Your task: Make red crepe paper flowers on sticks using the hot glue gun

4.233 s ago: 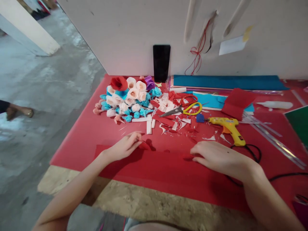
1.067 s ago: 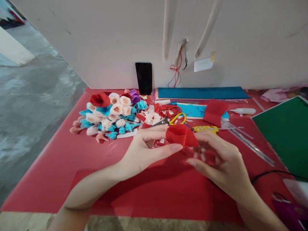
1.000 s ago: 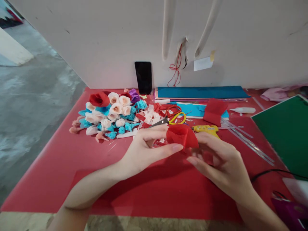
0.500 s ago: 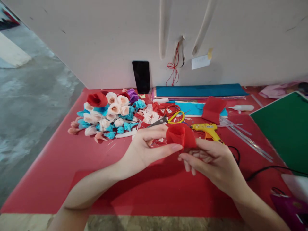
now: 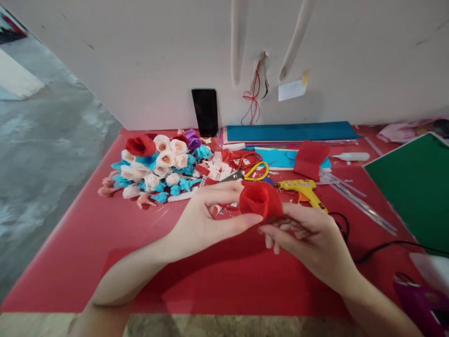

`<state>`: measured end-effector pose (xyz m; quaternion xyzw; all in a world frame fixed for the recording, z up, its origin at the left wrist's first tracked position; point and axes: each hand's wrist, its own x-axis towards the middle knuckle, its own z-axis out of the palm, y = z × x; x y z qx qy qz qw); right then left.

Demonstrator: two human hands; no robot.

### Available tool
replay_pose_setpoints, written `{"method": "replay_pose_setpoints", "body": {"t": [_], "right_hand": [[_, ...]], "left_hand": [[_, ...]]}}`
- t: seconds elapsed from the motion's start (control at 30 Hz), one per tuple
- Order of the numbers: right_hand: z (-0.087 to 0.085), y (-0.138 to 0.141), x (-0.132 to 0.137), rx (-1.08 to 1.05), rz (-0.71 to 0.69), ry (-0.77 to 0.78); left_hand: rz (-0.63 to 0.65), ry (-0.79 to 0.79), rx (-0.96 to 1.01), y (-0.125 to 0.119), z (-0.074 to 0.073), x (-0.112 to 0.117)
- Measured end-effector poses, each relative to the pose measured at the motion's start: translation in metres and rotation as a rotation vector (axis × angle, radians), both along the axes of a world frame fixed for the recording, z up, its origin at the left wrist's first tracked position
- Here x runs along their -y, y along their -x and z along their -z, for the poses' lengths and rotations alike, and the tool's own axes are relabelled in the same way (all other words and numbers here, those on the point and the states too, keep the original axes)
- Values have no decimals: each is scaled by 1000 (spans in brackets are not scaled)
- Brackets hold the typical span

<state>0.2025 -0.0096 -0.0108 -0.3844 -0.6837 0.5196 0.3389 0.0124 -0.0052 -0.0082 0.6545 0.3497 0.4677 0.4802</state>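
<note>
Above the middle of the red table, a red crepe paper flower (image 5: pixel 259 200) is held between both hands, its rolled centre facing up toward me. My left hand (image 5: pixel 206 215) grips its left side, thumb across the front and fingers behind. On the right, my right hand (image 5: pixel 308 234) pinches the flower's lower right edge; some of its fingertips are hidden under the petals. Just beyond the hands lie scissors (image 5: pixel 256 171) with red and yellow handles, and a yellow glue gun (image 5: pixel 300 187). Paper scraps (image 5: pixel 219 168) are scattered around the scissors.
Finished paper flowers (image 5: pixel 157 164) pile up at the left. A phone (image 5: pixel 205 112) leans on the wall. Folded red paper (image 5: pixel 310 159), a white glue bottle (image 5: pixel 352 157), clear glue sticks (image 5: pixel 363 208) and a green board (image 5: pixel 417 187) occupy the right; a black cable (image 5: pixel 386 245) runs there.
The flower has tilted so that its centre opens more toward me, and its petal wraps rounder. Both hands have shifted slightly left, keeping their hold.
</note>
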Motion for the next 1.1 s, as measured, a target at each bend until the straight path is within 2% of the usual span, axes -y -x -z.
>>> {"method": "replay_pose_setpoints", "body": {"t": [0.13, 0.33, 0.47, 0.7, 1.0, 1.1], "right_hand": [[0, 0, 0, -24, -1, -26], [1, 0, 0, -24, -21, -41], [2, -1, 0, -28, -34, -29], [1, -1, 0, -5, -72, 6], [3, -2, 1, 109, -3, -152], [2, -1, 0, 120, 22, -186]], "left_hand": [[57, -10, 3, 3, 0, 1], [13, -17, 20, 3, 0, 1], [29, 21, 3, 4, -2, 1], [-12, -14, -42, 1, 0, 2], [-30, 2, -43, -4, 3, 1], [9, 76, 15, -3, 5, 1]]}}
